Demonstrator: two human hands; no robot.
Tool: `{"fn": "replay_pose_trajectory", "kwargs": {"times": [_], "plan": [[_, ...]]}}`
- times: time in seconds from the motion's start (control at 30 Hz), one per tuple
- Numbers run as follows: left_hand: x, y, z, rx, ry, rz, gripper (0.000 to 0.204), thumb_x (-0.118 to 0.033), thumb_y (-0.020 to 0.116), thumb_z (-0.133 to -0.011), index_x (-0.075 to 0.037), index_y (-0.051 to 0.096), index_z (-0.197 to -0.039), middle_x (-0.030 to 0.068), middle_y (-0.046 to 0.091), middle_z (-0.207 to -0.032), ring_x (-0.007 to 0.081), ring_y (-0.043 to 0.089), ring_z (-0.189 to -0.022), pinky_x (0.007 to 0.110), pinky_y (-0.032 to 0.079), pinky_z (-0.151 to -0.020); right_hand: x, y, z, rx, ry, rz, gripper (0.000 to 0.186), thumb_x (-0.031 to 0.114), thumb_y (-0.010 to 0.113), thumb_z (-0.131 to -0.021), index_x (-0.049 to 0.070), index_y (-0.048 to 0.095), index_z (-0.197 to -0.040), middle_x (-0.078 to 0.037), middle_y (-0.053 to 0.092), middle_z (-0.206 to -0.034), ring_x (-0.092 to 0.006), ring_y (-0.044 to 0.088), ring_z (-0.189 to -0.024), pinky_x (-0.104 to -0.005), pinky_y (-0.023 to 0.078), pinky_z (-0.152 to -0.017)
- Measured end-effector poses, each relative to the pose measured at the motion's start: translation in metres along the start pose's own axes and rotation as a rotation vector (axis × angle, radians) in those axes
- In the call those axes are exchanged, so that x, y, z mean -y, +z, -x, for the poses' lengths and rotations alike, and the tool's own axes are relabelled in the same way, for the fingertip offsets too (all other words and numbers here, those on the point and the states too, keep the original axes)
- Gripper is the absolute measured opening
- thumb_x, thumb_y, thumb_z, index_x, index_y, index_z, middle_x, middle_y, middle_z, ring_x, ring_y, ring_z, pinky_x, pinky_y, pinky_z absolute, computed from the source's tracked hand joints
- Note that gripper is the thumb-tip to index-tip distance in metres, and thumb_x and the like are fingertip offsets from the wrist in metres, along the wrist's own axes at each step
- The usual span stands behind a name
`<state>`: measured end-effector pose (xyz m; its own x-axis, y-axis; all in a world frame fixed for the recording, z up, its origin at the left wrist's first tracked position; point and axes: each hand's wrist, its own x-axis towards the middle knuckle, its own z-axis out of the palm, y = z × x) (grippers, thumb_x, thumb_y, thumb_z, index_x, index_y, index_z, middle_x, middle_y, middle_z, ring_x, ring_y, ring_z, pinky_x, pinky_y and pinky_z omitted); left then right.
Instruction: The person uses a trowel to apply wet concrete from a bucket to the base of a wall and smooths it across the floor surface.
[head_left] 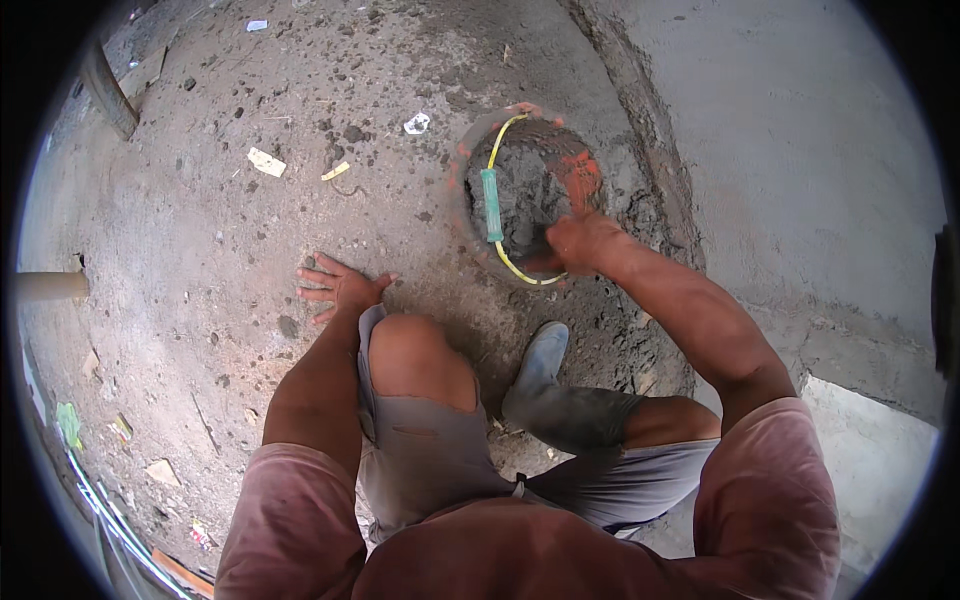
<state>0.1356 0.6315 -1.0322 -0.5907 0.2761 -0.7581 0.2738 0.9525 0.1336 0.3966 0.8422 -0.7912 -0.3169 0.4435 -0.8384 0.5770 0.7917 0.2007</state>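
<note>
A round orange-red bucket, smeared with grey, stands on the ground ahead of me, holding wet mortar. Its yellow-covered bail handle lies across the left side of the mouth, with a green grip at its middle. My right hand reaches over the near right rim with its fingers curled closed. What those fingers hold, if anything, is hidden by the hand and by the dark inside of the bucket. Well left of the bucket, my left hand presses on the ground, fingers spread and nothing in them.
A smooth grey cement surface lies to the right, edged by a rough strip of mortar. Posts stand at the left. Paper scraps and crumbs litter the ground. My boot is close below the bucket.
</note>
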Motion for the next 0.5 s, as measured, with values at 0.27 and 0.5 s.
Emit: {"fn": "replay_pose_trajectory", "kwargs": {"times": [0.27, 0.5], "plan": [[0.005, -0.002, -0.005, -0.033, -0.001, -0.008, 0.169, -0.065, 0.096, -0.067, -0.01, -0.028, -0.166, 0.036, -0.039, -0.165, 0.0617, -0.029, -0.154, 0.092, 0.004, -0.109, 0.015, -0.1, 0.055, -0.018, 0.194, -0.156, 0.031, 0.017, 0.077, -0.089, 0.001, 0.078, -0.115, -0.019, 0.078, -0.116, -0.0355, 0.075, -0.111, -0.0487, 0.06, -0.094], [0.012, 0.003, -0.009, -0.068, -0.024, -0.028, 0.169, -0.067, 0.096, -0.066, -0.011, -0.027, -0.167, 0.0364, -0.035, -0.167, 0.0612, -0.027, -0.155, 0.092, 0.006, -0.11, -0.015, -0.089, 0.049, -0.059, 0.041, -0.108, 0.028, 0.021, 0.077, -0.091, 0.0, 0.075, -0.109, -0.022, 0.077, -0.112, -0.0382, 0.074, -0.11, -0.0514, 0.058, -0.093]]}}
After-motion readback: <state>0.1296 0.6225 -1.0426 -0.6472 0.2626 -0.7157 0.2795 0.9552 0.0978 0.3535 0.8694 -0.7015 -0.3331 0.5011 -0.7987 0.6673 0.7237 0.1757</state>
